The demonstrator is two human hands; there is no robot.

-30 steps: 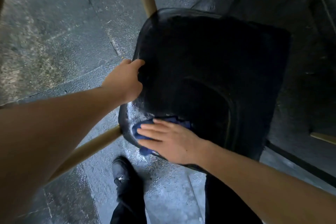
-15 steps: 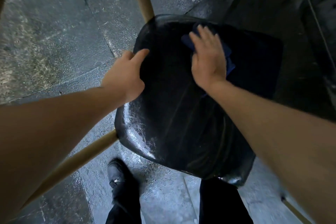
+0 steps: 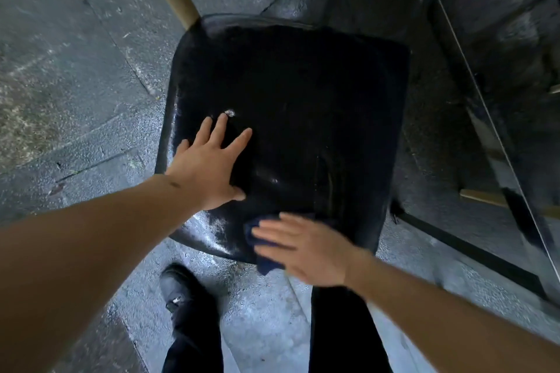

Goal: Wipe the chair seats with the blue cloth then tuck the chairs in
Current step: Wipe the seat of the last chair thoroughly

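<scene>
Right hand (image 3: 306, 248), fingers flat and spread, pressed the blue cloth (image 3: 266, 260) onto the chair seat (image 3: 303, 106) at its near edge, lower centre of frame. Left hand (image 3: 209, 166), spread with nothing in it, lay flat on the seat's left side. Unwiped seat stretched from the cloth toward the upper frame; right hand nearer that run.

The left hand (image 3: 209, 165) lies flat on the left part of the chair seat (image 3: 303, 94). The right hand (image 3: 306, 250) presses the cloth (image 3: 266, 263) on the seat's near edge. 1 shoe (image 3: 178, 291) stands on the floor (image 3: 75, 70) below that edge.
</scene>
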